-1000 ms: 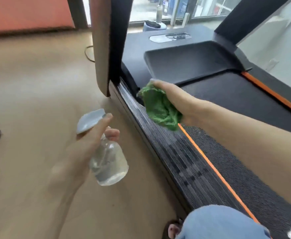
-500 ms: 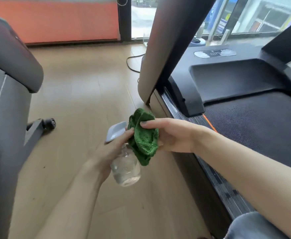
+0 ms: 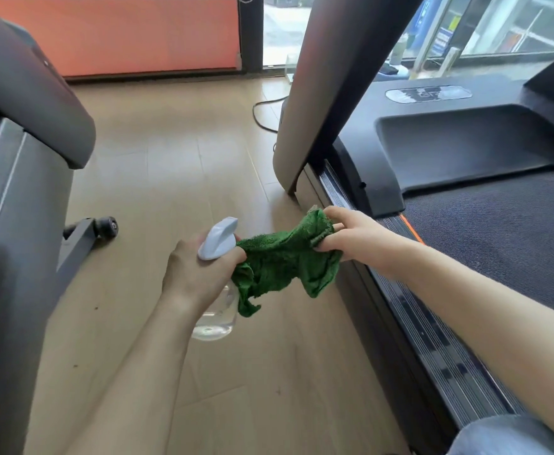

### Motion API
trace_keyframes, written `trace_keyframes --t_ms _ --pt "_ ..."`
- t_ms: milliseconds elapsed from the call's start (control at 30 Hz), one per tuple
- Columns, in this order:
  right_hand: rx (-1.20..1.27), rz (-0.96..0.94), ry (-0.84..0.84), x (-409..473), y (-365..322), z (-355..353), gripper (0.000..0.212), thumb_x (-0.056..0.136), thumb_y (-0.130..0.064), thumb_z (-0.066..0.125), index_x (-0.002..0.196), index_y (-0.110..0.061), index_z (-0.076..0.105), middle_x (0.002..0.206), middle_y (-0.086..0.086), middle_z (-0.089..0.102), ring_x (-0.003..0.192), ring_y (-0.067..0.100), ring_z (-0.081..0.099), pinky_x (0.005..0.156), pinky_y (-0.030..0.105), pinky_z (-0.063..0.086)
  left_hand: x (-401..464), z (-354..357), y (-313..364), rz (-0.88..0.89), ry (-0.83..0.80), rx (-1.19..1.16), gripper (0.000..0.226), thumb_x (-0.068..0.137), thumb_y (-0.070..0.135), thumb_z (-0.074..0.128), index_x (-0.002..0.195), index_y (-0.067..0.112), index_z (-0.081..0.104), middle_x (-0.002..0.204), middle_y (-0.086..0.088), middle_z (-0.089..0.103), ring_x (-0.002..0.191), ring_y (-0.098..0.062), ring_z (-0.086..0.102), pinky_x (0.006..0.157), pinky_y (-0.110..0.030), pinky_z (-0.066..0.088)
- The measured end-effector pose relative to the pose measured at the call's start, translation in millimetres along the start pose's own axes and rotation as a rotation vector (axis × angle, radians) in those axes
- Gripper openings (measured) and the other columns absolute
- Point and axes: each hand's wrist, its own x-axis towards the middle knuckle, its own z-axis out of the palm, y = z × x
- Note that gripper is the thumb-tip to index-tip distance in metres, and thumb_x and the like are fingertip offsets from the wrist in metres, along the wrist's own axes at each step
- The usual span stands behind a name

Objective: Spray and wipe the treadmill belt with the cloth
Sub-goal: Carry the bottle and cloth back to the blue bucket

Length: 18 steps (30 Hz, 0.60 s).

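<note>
The belt (image 3: pixel 505 238) fills the 3 o'clock side, running from 5 toward 1. The cloth (image 3: pixel 288 261) hangs stretched at centre, long axis 8 to 2. The right hand (image 3: pixel 351 239) pinches its upper end; the left hand (image 3: pixel 200 274) grips the upright bottle (image 3: pixel 218 310) and the cloth's other end.

A crumpled green cloth (image 3: pixel 288 261) hangs stretched over the wooden floor, just left of the treadmill's dark belt (image 3: pixel 505 231), beside a clear, white-topped spray bottle (image 3: pixel 218 307).
</note>
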Motion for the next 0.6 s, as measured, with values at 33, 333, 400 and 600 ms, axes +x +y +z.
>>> trace_keyframes --t_ms 33,333,400,600 --pt "-0.011 0.014 -0.018 0 0 1 0.034 0.084 0.002 0.061 0.109 -0.021 0.064 0.098 0.01 0.075 0.098 0.025 0.071 0.091 0.041 0.054 -1 -1 1 0.004 0.003 0.035 0.017 0.069 0.036 0.07 0.081 0.024 0.074 0.073 0.0 0.068 0.073 -0.024 0.059 0.069 -0.034 0.045" --pt "0.082 0.229 -0.307 -3 7 35 0.037 0.082 -0.026 0.079 0.109 -0.01 0.058 0.101 0.01 0.073 0.096 0.025 0.071 0.079 0.038 0.053 -3 -11 19 0.051 -0.076 0.007 0.037 0.068 0.039 0.077 0.077 0.004 0.067 0.065 0.003 0.057 0.067 -0.02 0.053 0.068 -0.035 0.042" --pt "-0.017 0.191 -0.203 2 8 36 0.024 0.085 -0.029 0.076 0.098 -0.014 0.062 0.094 0.006 0.072 0.091 0.021 0.07 0.077 0.038 0.055 -3 -11 17 0.075 -0.07 0.1 0.036 0.064 0.044 0.075 0.079 0.012 0.073 0.064 0.005 0.057 0.067 -0.021 0.053 0.067 -0.035 0.041" --pt "-0.738 -0.117 -0.05 0 4 35 0.019 0.096 -0.026 0.056 0.091 -0.014 0.07 0.095 0.004 0.066 0.093 0.024 0.064 0.084 0.037 0.053 -2 -14 7 0.132 -0.058 0.393 0.025 0.068 0.045 0.066 0.07 0.022 0.057 0.067 0.006 0.057 0.072 -0.024 0.053 0.065 -0.034 0.038"
